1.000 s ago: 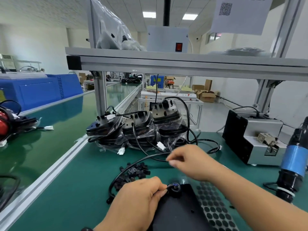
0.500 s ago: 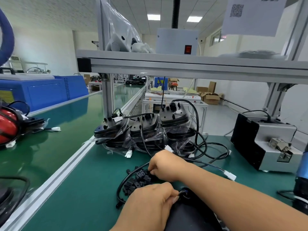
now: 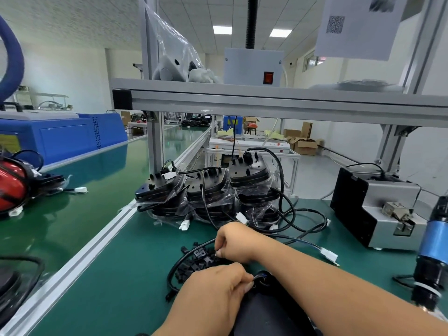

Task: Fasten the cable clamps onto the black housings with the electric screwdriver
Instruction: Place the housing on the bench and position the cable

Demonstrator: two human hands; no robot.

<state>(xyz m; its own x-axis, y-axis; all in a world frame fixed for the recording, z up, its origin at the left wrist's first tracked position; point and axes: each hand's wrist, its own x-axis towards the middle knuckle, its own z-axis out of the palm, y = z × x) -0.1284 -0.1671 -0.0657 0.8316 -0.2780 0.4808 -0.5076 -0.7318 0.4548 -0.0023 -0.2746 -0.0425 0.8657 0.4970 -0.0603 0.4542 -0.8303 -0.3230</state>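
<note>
Right grip (image 3: 232,242) is curled into the cable clamps (image 3: 197,261) heaped just beyond the black housing (image 3: 266,311) at the counter's (image 3: 121,275) near edge, hold undetermined; the housing's cable (image 3: 171,275) is pinched by the left grip (image 3: 213,294).

Factory assembly hall, long green conveyor belt (image 3: 72,214) beside a green-topped table (image 3: 121,275), aluminium shelf (image 3: 266,105) overhead, stacks of bagged black housings (image 3: 206,190), electric screwdriver (image 3: 434,246), grey machine (image 3: 388,204), blue machine (image 3: 63,134), cardboard boxes (image 3: 303,141) behind, ceiling lights (image 3: 222,30).
</note>
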